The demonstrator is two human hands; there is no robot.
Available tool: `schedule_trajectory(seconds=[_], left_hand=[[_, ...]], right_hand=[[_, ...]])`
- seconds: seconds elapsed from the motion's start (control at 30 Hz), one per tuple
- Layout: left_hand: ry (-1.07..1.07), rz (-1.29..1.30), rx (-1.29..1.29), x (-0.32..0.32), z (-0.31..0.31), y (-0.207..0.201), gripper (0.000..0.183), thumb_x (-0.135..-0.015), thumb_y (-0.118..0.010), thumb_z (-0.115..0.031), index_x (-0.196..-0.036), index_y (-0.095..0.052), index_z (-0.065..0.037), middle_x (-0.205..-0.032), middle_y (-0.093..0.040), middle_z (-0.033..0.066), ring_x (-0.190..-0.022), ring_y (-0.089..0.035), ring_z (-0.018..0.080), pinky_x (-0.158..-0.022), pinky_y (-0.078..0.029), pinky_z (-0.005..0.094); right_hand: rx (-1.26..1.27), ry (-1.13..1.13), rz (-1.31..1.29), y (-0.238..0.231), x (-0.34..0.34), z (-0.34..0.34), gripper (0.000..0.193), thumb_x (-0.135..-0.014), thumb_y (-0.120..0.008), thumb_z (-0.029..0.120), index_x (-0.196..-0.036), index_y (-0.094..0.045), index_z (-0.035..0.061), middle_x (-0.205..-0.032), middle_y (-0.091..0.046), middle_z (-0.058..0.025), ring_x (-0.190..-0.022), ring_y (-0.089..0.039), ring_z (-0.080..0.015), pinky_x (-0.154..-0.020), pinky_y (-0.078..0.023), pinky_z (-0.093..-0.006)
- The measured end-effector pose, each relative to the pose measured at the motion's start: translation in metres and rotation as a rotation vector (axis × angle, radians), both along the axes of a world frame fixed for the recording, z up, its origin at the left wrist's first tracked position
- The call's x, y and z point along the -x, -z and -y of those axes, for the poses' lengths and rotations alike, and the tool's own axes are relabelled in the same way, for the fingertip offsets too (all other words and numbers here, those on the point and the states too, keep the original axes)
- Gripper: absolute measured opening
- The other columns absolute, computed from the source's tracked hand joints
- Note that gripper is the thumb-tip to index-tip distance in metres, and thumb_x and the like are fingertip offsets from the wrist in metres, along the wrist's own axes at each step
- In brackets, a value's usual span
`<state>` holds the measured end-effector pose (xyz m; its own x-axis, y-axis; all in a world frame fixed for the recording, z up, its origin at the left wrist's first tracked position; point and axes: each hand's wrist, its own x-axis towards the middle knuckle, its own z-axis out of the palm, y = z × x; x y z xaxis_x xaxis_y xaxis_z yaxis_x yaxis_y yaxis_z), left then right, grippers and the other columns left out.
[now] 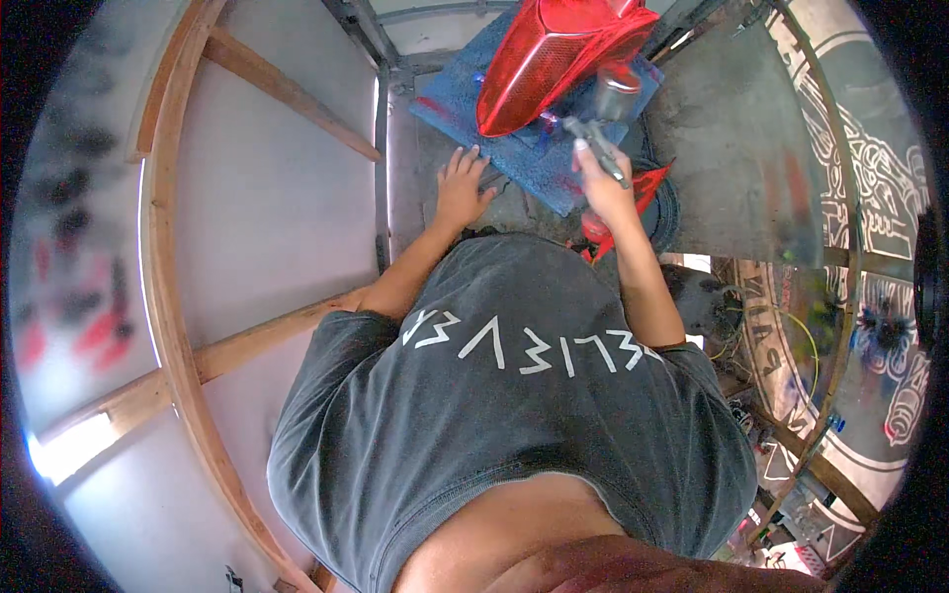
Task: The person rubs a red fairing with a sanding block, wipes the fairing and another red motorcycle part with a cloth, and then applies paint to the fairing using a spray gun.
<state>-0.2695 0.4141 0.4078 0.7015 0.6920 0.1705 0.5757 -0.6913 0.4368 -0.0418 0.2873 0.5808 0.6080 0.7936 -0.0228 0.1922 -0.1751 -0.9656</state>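
A: Your right hand (605, 193) is gripping a spray gun (592, 134), fingers wrapping round the handle!

B: And the cup (618, 89) is sitting above it, silvery and red, blurring a little, just beside the red part (554, 59).

A: That red part is lying on the blue mat (539, 188), straight ahead of you, gleaming, its narrow end pointing back your way.

B: Your left hand (459, 188), meanwhile, is holding nothing; it's spreading its fingers wide at the mat's near edge. Whether the fingertips are pressing on it, I cannot tell.

A: Near your right wrist, something red (650, 185) is poking out. What it is, I cannot tell.

B: On your left, a wooden frame (168, 247) is standing by pale panels (272, 168); on your right, a grey board (736, 148) is showing red smudges.
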Motion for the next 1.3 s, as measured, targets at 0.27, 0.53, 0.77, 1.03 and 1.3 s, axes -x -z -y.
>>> schedule_trajectory(seconds=[0.27,0.53,0.77,1.03,1.3], left_hand=[[-0.034,-0.016,0.022,-0.004,0.003,-0.006,0.071,-0.081,-0.080,-0.032,-0.145,-0.055,-0.013,-0.161,-0.043,0.0122,-0.149,-0.035,0.0386,-0.114,-0.032,0.0633],[-0.022,-0.041,0.045,-0.002,0.004,-0.007,0.071,-0.086,-0.079,-0.034,-0.147,-0.051,-0.011,-0.163,-0.038,0.0133,-0.149,-0.034,0.0401,-0.113,-0.034,0.0615],[-0.033,-0.055,0.069,-0.005,0.003,-0.007,0.074,-0.086,-0.078,-0.037,-0.148,-0.049,-0.011,-0.165,-0.035,0.0130,-0.151,-0.031,0.0394,-0.113,-0.033,0.0662],[-0.086,-0.053,0.105,-0.005,0.007,-0.016,0.076,-0.084,-0.078,-0.036,-0.150,-0.049,-0.013,-0.165,-0.037,0.0110,-0.152,-0.030,0.0388,-0.113,-0.029,0.0697],[-0.147,-0.074,0.150,-0.010,0.014,-0.035,0.076,-0.087,-0.077,-0.040,-0.151,-0.047,-0.013,-0.162,-0.041,0.0108,-0.154,-0.027,0.0377,-0.115,-0.027,0.0692]], right_hand=[[0.050,-0.225,0.037,0.011,0.029,0.009,0.030,-0.103,-0.065,0.028,-0.119,-0.072,0.0042,-0.086,-0.070,-0.0006,-0.074,-0.059,-0.0099,-0.069,-0.049,-0.0296],[-0.117,0.270,-0.235,-0.027,-0.051,-0.005,0.026,-0.106,-0.061,0.031,-0.106,-0.072,0.0072,-0.082,-0.068,0.0012,-0.052,-0.042,-0.0034,-0.046,-0.032,-0.0242],[-0.177,0.258,-0.159,-0.036,-0.058,-0.001,0.028,-0.107,-0.059,0.031,-0.094,-0.068,0.0075,-0.063,-0.051,0.0048,-0.047,-0.038,-0.0043,-0.043,-0.028,-0.0252],[-0.052,-0.071,-0.193,-0.019,-0.035,0.011,0.026,-0.105,-0.063,0.031,-0.096,-0.067,0.0067,-0.074,-0.061,0.0019,-0.051,-0.045,-0.0046,-0.045,-0.034,-0.0252],[-0.183,0.261,-0.252,-0.020,-0.103,-0.004,0.033,-0.107,-0.059,0.033,-0.115,-0.071,0.0039,-0.095,-0.075,-0.0064,-0.052,-0.045,-0.0062,-0.047,-0.038,-0.0248]])
